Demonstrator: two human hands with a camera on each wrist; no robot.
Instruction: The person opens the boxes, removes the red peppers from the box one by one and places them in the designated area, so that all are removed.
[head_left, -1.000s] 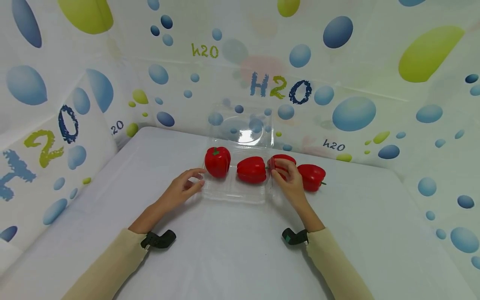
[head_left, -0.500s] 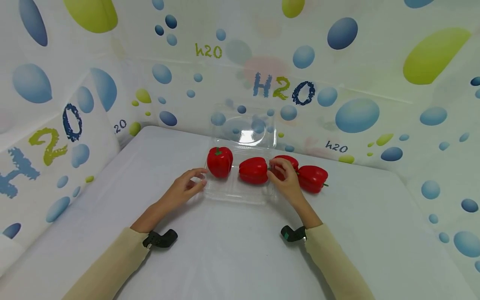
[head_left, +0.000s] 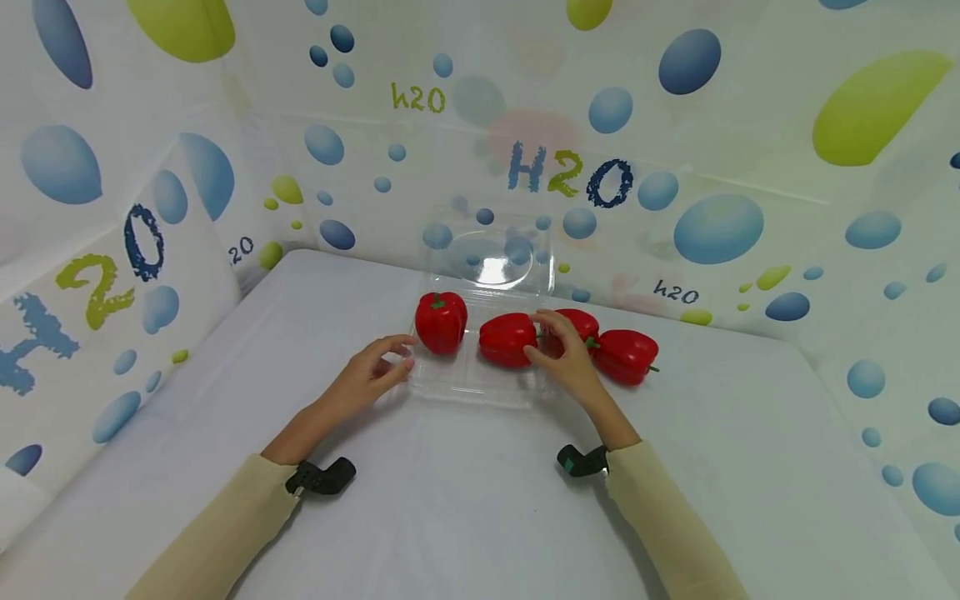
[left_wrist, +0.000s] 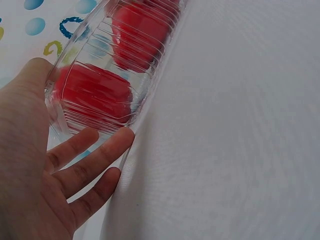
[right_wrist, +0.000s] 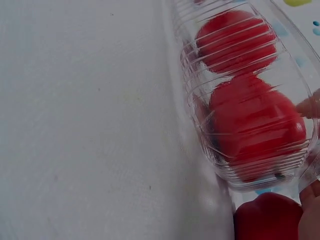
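Note:
A clear plastic clamshell box (head_left: 472, 392) stands with its lid raised in the head view. Inside are one bell pepper (head_left: 441, 325) at the left, stem up, and a second bell pepper (head_left: 508, 340) lying beside it, stem toward the right. My left hand (head_left: 367, 379) touches the box's left edge, fingers loose and spread; in the left wrist view the fingers (left_wrist: 95, 162) lie along its side. My right hand (head_left: 573, 362) reaches over the box's right edge, thumb and fingertips apart at the second pepper's stem end. The right wrist view shows this hand only partly.
Two more red bell peppers lie on the white table to the right of the box: a back pepper (head_left: 577, 323), partly hidden by my right hand, and a front pepper (head_left: 626, 357). The patterned backdrop (head_left: 465, 150) rises behind the table.
My right hand has moved left from beside the back pepper to the stem end of the pepper in the box. The peppers, box and left hand keep their places.

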